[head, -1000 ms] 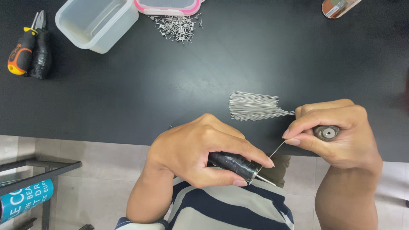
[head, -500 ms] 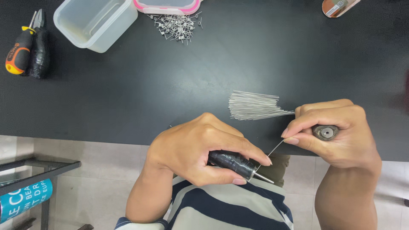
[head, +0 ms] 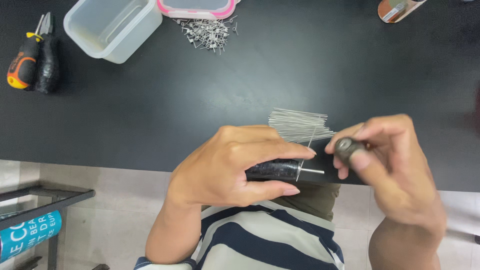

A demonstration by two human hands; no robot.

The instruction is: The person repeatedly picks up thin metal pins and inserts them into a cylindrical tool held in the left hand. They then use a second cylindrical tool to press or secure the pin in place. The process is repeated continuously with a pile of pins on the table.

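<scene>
Two hands, head view: both work at the near edge of the black table (head: 150, 115), over the striped shirt (head: 250, 240)
Left hand (head: 235, 165): wrapped fully round the black tool handle (head: 272, 169), thumb under, forefinger stretched along the top toward the tip
Tool tip: short bright steel rod (head: 311, 171) sticks out of the handle toward the right hand
Wire in work (head: 306, 152): one thin straight piece, standing up from the rod just past the forefinger tip, its upper end reaching the bundle
Right hand (head: 385, 165): fingers curled tight on a small dark round cap piece (head: 345, 146), held just off the rod's end, not touching it; slightly blurred
Wire stock: bundle of straight wires (head: 299, 125) lies flat just above the left-hand grip, fanned, touching nothing else I can make out
Doing it well (judgement): keep the handle level and still, pin the wire against the rod with the forefinger, bring the cap on square to the rod axis so the wire does not slip or kink
Risk (judgement): a loose forefinger would let the wire spring free
Container 1: clear plastic tub (head: 112, 27), far up and left of the grip, open, looks empty
Container 2: pink-rimmed lid or box (head: 196, 7), beside the tub, cut by the frame; contents cannot tell
Loose pile: small bent wire pieces (head: 207, 32) on the bare table just below the pink rim, in no container
Far left of grip: pliers with orange and black handles (head: 30, 62)
Far up right of grip: brown and white object (head: 397, 9), partly out of frame
</scene>
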